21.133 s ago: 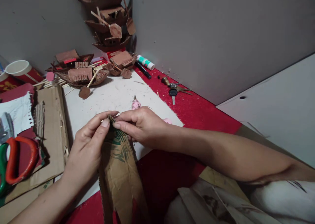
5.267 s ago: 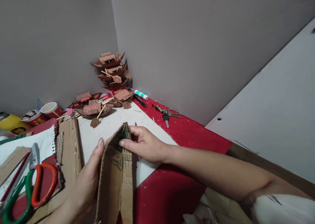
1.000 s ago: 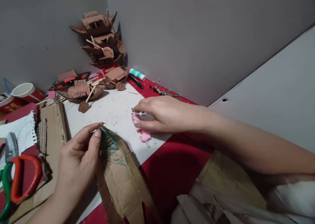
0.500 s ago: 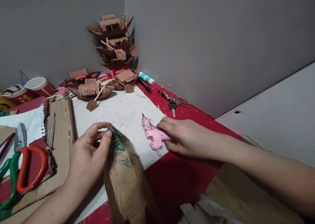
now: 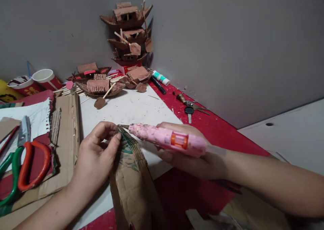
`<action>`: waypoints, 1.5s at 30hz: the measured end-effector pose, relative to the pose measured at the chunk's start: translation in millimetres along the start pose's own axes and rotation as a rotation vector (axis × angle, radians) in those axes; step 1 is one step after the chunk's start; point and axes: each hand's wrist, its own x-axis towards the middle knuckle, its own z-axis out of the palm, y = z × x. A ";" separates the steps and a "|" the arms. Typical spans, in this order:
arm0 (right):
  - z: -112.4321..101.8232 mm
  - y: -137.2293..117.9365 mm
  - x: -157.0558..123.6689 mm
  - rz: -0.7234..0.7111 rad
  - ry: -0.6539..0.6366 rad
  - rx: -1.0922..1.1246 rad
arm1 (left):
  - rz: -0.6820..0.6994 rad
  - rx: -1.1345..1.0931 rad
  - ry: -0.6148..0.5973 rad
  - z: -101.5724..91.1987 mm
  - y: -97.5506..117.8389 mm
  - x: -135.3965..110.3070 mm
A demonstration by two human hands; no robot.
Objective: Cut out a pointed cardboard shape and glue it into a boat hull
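Note:
Between thumb and fingers, my left hand (image 5: 100, 149) pinches the pointed far end of a folded cardboard piece (image 5: 131, 186), brown with green print. My right hand (image 5: 187, 162) is wrapped round a pink hot glue gun (image 5: 162, 137), held sideways with its nozzle pointing left. The nozzle tip is at the cardboard's pointed end, right by my left fingertips; whether it touches I cannot tell. Most of the glue gun's handle is hidden by my right hand. The cardboard's near end runs out of view at the bottom.
Scissors (image 5: 34, 166) with orange and green handles lie at left on cardboard sheets (image 5: 64, 128). Small cardboard boats (image 5: 98, 86) stand at the back, some stacked (image 5: 126, 16) in the corner. Paper cups (image 5: 47, 80), a marker (image 5: 158, 85), a glue stick (image 5: 161, 77) and keys (image 5: 189, 112) lie around.
My right hand has lifted the glue gun from the table and swung its nozzle left to the cardboard's tip. My left hand keeps its pinch. The view has shifted slightly.

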 end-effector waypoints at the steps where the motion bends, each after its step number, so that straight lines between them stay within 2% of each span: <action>1: 4.2 2.6 0.6 -0.029 -0.026 -0.061 | -0.005 -0.004 0.002 0.5 0.0 0.6; 5: 12.3 12.5 -2.5 -0.109 -0.020 -0.178 | -0.035 -0.025 0.001 2.0 0.2 2.1; 8: 13.5 14.6 -4.5 -0.150 0.006 -0.142 | -0.064 -0.044 0.002 2.8 -0.4 2.1; 15: 15.4 13.3 -1.7 -0.069 -0.012 -0.197 | -0.082 -0.126 0.022 6.1 -0.7 -0.7; 23: 15.0 15.9 -2.1 -0.087 0.002 -0.149 | -0.106 -0.185 0.048 10.3 2.3 -3.3; 33: 19.4 16.0 -2.8 -0.126 0.051 -0.139 | -0.101 -0.145 0.034 11.1 0.8 -4.9; 45: 17.6 13.3 -5.6 -0.101 0.010 -0.083 | -0.112 -0.164 0.051 11.9 0.2 -5.2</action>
